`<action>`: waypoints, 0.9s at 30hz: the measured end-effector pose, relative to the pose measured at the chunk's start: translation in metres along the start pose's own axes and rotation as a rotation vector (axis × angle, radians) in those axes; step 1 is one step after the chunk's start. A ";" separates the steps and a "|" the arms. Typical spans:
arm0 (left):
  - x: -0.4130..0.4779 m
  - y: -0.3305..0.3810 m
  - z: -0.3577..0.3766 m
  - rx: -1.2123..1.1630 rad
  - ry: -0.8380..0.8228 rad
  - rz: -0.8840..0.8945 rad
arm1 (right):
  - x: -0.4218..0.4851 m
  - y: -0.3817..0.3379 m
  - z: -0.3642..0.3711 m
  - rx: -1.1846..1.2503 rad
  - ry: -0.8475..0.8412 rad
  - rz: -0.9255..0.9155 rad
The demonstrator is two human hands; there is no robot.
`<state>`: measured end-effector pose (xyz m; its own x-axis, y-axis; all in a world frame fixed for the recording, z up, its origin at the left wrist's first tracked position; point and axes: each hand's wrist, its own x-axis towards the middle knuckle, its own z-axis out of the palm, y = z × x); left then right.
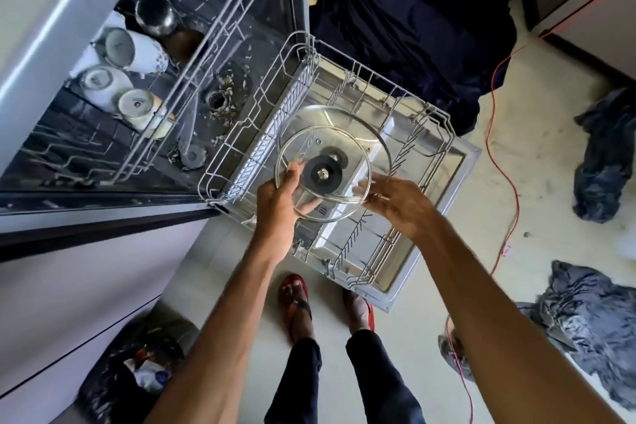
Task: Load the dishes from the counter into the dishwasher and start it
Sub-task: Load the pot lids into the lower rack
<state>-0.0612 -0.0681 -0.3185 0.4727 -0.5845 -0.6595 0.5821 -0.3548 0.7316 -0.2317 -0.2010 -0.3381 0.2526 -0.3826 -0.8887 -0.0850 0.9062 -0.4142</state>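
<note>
Two round glass lids hang over the pulled-out lower rack [434, 144] of the open dishwasher. My left hand [278, 213] grips the left rim of the smaller glass lid [347, 167], which has a black knob at its middle. My right hand [395, 203] touches the lids' right rims; the larger glass lid [361, 124] lies behind the smaller one. The upper rack [220, 55] carries several white cups [137, 48] and a steel bowl [156, 14], all upside down.
The open dishwasher door [454, 189] lies flat under the lower rack. A dark blue cloth [413, 17] covers the floor behind it. A red cord [506, 162] runs across the floor at right, near crumpled grey cloths [605, 162]. A black rubbish bag [130, 365] sits at lower left.
</note>
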 end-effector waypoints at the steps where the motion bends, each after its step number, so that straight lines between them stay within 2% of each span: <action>1: 0.001 -0.002 -0.003 -0.002 -0.006 -0.032 | 0.001 0.000 -0.003 -0.013 0.008 0.013; 6: -0.008 -0.022 -0.036 -0.056 0.118 -0.167 | -0.008 0.005 -0.035 -0.143 0.086 -0.029; 10: -0.022 -0.047 -0.068 0.043 0.241 -0.234 | -0.018 0.013 -0.056 -0.213 0.229 -0.128; 13: -0.033 -0.059 -0.073 0.129 0.200 -0.278 | -0.031 0.017 -0.062 -0.165 0.325 -0.176; 16: -0.037 -0.078 -0.067 0.248 0.146 -0.376 | -0.040 0.025 -0.073 -0.112 0.382 -0.196; 21: -0.024 -0.113 -0.040 0.332 0.182 -0.497 | -0.041 0.035 -0.092 -0.004 0.416 -0.184; 27: -0.002 -0.153 -0.016 0.420 0.391 -0.530 | -0.034 0.038 -0.106 -0.049 0.436 -0.168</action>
<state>-0.1411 -0.0009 -0.4319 0.4457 0.0127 -0.8951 0.5331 -0.8070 0.2541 -0.3461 -0.1723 -0.3445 -0.1612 -0.5727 -0.8038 -0.1259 0.8197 -0.5588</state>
